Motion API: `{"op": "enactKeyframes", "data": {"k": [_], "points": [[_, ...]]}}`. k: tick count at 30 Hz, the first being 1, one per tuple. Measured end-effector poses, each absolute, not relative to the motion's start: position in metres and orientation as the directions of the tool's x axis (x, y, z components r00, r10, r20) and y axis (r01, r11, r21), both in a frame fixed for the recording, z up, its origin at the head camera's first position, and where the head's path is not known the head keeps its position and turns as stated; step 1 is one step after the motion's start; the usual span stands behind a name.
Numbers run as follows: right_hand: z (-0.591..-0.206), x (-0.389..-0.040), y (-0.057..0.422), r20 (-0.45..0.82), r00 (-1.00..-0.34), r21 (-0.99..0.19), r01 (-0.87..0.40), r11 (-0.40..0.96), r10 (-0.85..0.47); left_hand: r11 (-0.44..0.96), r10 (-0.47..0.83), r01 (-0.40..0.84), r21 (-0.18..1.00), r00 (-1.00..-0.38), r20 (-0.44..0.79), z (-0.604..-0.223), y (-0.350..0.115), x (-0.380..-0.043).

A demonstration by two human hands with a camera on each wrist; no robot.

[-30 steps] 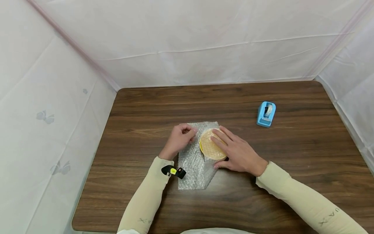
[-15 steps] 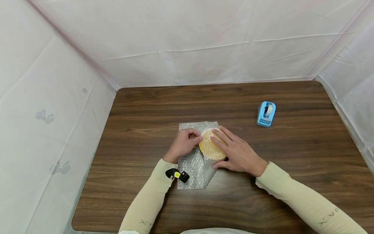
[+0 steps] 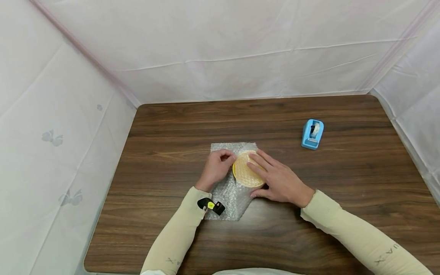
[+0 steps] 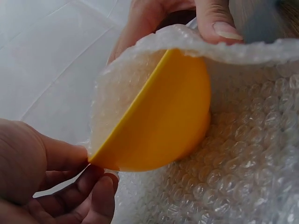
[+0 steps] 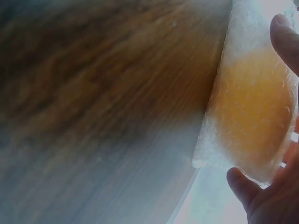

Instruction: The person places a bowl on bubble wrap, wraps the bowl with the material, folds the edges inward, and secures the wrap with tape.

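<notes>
A yellow bowl [image 4: 163,116] stands on a sheet of bubble wrap [image 3: 225,194], and a flap of the wrap is drawn over its mouth. Its bare yellow side shows toward my left hand. With thumb and fingertips, my left hand [image 3: 218,168] pinches the bowl's rim at the left, where the flap's edge ends. My right hand [image 3: 278,177] lies over the wrapped bowl from the right, fingers spread across the top and thumb on the near side. In the right wrist view, the bowl's yellow shows blurred through the bubble wrap [image 5: 212,135].
A light blue tape dispenser [image 3: 312,134] with a roll of tape stands at the back right of the dark wooden table [image 3: 165,126]. White sheeting [image 3: 223,46] hangs behind the table and along both sides.
My left hand has moved right from above the bubble wrap to the bowl's rim. The bowl and wrap have shifted slightly left. My right hand has stayed in place.
</notes>
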State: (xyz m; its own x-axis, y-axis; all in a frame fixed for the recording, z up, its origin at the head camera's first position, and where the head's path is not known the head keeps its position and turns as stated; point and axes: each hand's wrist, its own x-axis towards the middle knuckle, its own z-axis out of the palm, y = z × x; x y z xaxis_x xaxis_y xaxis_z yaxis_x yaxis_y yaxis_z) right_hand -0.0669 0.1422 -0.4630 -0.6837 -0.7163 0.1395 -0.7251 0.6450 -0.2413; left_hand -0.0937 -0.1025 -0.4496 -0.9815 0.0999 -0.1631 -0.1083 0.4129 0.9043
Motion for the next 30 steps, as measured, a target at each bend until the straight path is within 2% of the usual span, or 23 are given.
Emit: {"op": "enactKeyframes", "data": {"k": [3, 12, 23, 30], "points": [[-0.463, -0.067, 0.143, 0.144, -0.677, -0.252, -0.73, 0.635, -0.722, 0.372, 0.079, -0.158, 0.915, -0.977, -0.2, -0.451, -0.102, -0.095], [-0.458, -0.068, 0.154, 0.184, -0.681, -0.395, -0.711, 0.582, -0.708, 0.323, 0.046, -0.229, 0.918, -0.965, -0.257, -0.454, -0.101, -0.1], [-0.466, -0.069, 0.155, 0.229, -0.649, -0.351, -0.75, 0.56, -0.726, 0.306, 0.039, -0.199, 0.931, -0.974, -0.222, -0.456, -0.1, -0.099], [-0.467, -0.069, 0.154, 0.244, -0.65, -0.337, -0.752, 0.566, -0.719, 0.386, 0.135, -0.121, 0.915, -0.973, -0.186, -0.452, -0.105, -0.097]]}}
